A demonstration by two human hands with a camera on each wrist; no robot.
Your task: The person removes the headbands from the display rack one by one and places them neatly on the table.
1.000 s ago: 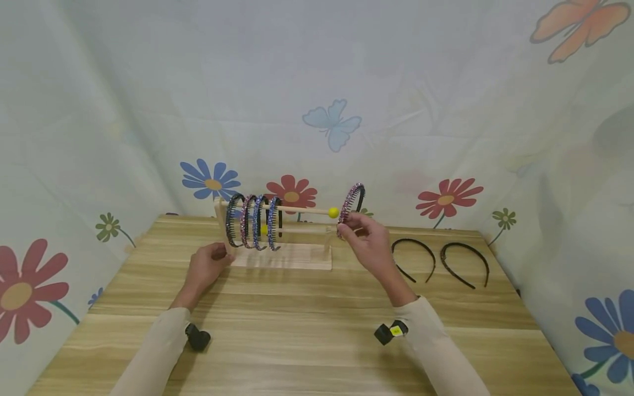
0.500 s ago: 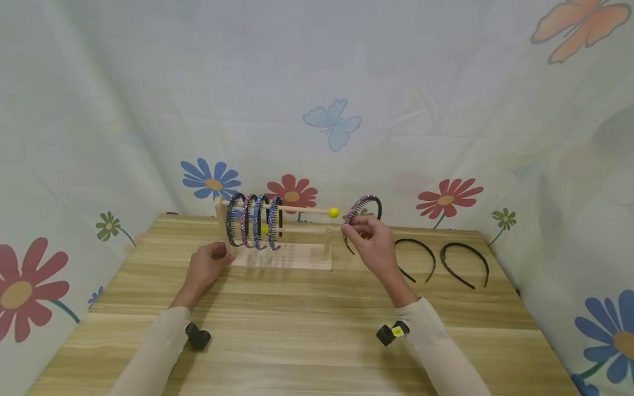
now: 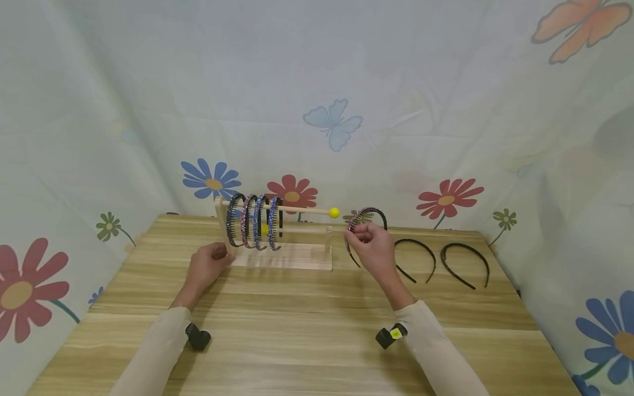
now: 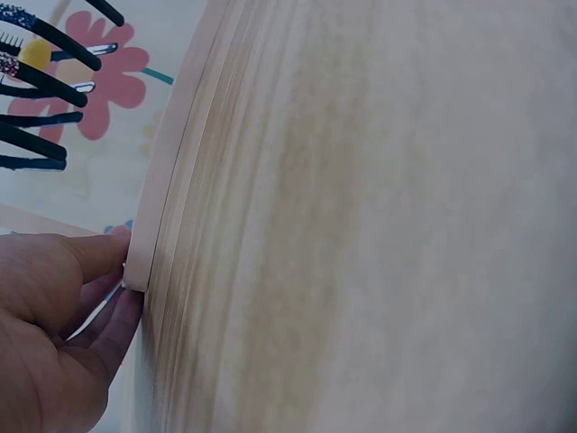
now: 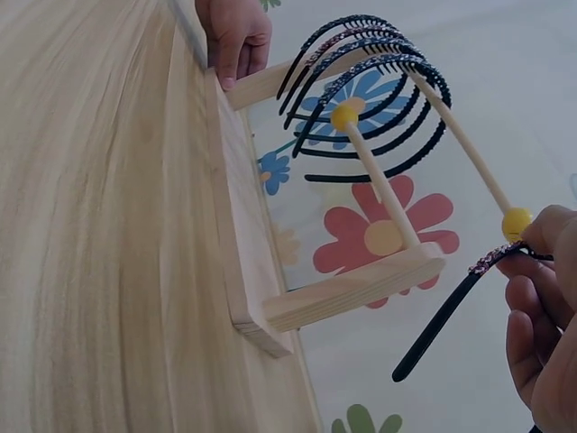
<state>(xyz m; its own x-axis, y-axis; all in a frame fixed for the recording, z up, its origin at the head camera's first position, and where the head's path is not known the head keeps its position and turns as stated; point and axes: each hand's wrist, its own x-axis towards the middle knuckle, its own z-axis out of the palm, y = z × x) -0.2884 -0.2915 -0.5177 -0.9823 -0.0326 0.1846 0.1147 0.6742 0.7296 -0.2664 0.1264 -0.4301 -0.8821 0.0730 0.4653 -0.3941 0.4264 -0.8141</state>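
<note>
My right hand [image 3: 373, 247] pinches a headband with pink rhinestones [image 3: 353, 222] above the table, just right of the yellow ball [image 3: 334, 213] that tips the stand's upper rod. One tapered black end [image 5: 433, 334] of this headband points down in the right wrist view. My left hand [image 3: 205, 268] grips the near-left corner of the wooden headband stand [image 3: 302, 258], thumb and fingers on either side of its base edge [image 4: 137, 262]. Several headbands hang on the upper rod: a black one [image 3: 230, 224], a pink one [image 3: 244, 223] and two blue ones [image 3: 272, 223].
Two black headbands [image 3: 444, 258] lie on the wooden table [image 3: 297, 341] to the right of my right hand. A lower rod [image 5: 383, 185] with a yellow ball points left from the stand's right post. A flowered cloth [image 3: 406, 110] hangs behind the table.
The pink headband has come down a little and right, away from the rod's ball, and has turned so its arch shows wider. My left hand stays on the base.
</note>
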